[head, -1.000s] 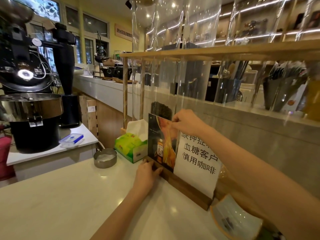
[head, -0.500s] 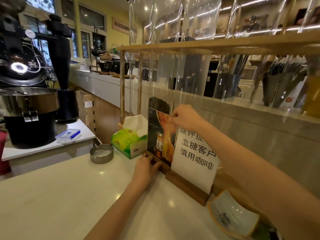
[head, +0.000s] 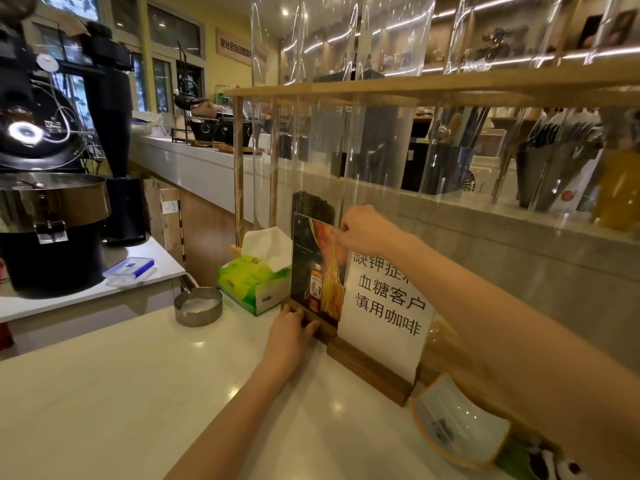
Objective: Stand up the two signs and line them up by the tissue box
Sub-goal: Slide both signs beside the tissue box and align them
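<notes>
A round metal tin (head: 198, 306) sits on the white counter (head: 121, 393). A blue-lidded plastic box (head: 129, 270) lies beside the black roaster (head: 52, 216).

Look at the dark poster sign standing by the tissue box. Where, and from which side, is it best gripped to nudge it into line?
Probably the wooden base, gripped low from the near, counter side, as the left hand does, with the right hand pinching the panel's top edge. The dark poster sign is a tall thin upright sheet, so pushing high alone might tip it. The tissue box crowds its left.

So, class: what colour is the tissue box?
Green and white tissue box, clearest in the head view.
</notes>
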Demonstrator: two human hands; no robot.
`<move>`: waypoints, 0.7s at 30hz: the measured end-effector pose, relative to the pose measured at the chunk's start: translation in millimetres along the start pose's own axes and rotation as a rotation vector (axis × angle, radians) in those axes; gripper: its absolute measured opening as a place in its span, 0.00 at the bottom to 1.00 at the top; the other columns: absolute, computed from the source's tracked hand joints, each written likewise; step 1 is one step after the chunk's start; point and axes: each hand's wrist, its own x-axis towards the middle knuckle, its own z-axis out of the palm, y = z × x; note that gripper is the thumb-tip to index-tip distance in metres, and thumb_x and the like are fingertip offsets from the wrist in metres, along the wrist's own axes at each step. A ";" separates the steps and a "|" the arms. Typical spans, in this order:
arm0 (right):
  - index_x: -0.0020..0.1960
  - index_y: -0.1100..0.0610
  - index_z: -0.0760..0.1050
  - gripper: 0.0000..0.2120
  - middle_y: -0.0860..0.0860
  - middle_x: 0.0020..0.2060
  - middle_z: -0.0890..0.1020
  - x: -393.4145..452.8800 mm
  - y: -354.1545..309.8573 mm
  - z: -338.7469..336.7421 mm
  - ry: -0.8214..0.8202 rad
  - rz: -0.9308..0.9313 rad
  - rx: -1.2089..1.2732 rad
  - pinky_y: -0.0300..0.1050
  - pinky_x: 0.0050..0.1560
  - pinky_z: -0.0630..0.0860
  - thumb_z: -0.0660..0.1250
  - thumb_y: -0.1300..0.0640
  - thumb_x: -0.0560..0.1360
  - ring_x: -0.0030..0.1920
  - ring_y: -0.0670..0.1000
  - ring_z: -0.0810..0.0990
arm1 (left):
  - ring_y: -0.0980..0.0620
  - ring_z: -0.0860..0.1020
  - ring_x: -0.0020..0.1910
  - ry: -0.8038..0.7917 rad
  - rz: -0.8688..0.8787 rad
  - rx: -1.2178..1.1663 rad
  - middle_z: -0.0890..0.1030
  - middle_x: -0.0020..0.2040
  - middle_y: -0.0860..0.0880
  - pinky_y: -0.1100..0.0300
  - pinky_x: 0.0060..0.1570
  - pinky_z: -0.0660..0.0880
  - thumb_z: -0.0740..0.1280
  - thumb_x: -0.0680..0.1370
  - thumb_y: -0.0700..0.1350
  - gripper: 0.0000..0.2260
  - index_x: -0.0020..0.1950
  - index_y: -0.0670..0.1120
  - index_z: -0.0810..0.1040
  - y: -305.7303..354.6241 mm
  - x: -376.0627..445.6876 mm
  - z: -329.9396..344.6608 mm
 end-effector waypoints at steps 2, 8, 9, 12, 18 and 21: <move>0.29 0.56 0.66 0.18 0.50 0.26 0.69 -4.3 -1.5 -4.9 -0.009 0.000 -0.026 0.37 0.26 0.64 0.59 0.56 0.77 0.26 0.47 0.68 | 0.54 0.68 0.44 -0.013 0.005 0.024 0.68 0.48 0.48 0.63 0.44 0.65 0.60 0.78 0.50 0.14 0.53 0.41 0.77 1.2 -0.6 0.1; 0.50 0.68 0.77 0.19 0.62 0.47 0.83 -35.6 10.6 -22.0 0.018 -0.016 0.010 0.55 0.50 0.80 0.63 0.50 0.75 0.45 0.60 0.82 | 0.51 0.73 0.46 -0.104 0.043 0.025 0.75 0.49 0.46 0.61 0.46 0.68 0.56 0.80 0.46 0.13 0.53 0.43 0.79 10.3 -11.4 -2.5; 0.51 0.66 0.77 0.18 0.62 0.48 0.83 -41.3 14.6 -24.5 0.021 -0.010 0.011 0.52 0.50 0.80 0.63 0.51 0.75 0.45 0.59 0.82 | 0.50 0.76 0.49 -0.126 0.072 0.020 0.78 0.51 0.45 0.61 0.48 0.69 0.56 0.80 0.46 0.13 0.54 0.44 0.79 12.5 -17.0 -3.2; 0.52 0.62 0.78 0.14 0.57 0.47 0.84 -59.1 23.5 -27.5 0.016 -0.009 0.008 0.43 0.43 0.79 0.65 0.53 0.74 0.41 0.51 0.80 | 0.49 0.78 0.55 -0.153 0.151 -0.032 0.81 0.55 0.48 0.58 0.56 0.72 0.59 0.79 0.45 0.13 0.58 0.47 0.79 21.9 -38.7 -4.3; 0.53 0.62 0.79 0.11 0.58 0.48 0.84 -76.3 24.0 -22.6 0.098 -0.006 0.053 0.49 0.47 0.82 0.67 0.59 0.73 0.45 0.53 0.83 | 0.48 0.75 0.57 -0.156 0.284 0.160 0.79 0.57 0.46 0.57 0.55 0.73 0.59 0.78 0.44 0.12 0.56 0.44 0.79 42.2 -59.6 2.7; 0.52 0.63 0.79 0.11 0.59 0.48 0.84 -74.9 24.6 -21.9 0.118 0.000 0.048 0.51 0.48 0.81 0.68 0.59 0.72 0.46 0.54 0.83 | 0.47 0.75 0.58 -0.134 0.272 0.281 0.79 0.57 0.45 0.55 0.54 0.74 0.58 0.78 0.44 0.12 0.57 0.45 0.78 43.6 -57.9 2.8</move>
